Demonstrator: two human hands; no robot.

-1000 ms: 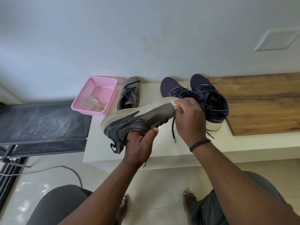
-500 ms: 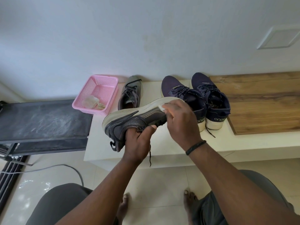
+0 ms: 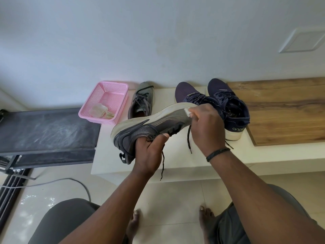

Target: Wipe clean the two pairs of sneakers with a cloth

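While my left hand (image 3: 149, 148) grips the grey sneaker (image 3: 151, 127) steady, my right hand (image 3: 205, 127) should press its pinched cloth (image 3: 189, 111) firmly along the sole edge.

Pink basket (image 3: 112, 95) at ledge's (image 3: 112, 161) left end; wooden board (image 3: 281, 117) right; cable (image 3: 70, 181) on floor.

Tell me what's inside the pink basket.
A crumpled pale cloth or wipe lies at the near end of the pink basket. Anything beneath it is hidden.

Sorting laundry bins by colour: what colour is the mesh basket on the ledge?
Pink basket, seen in the head view.
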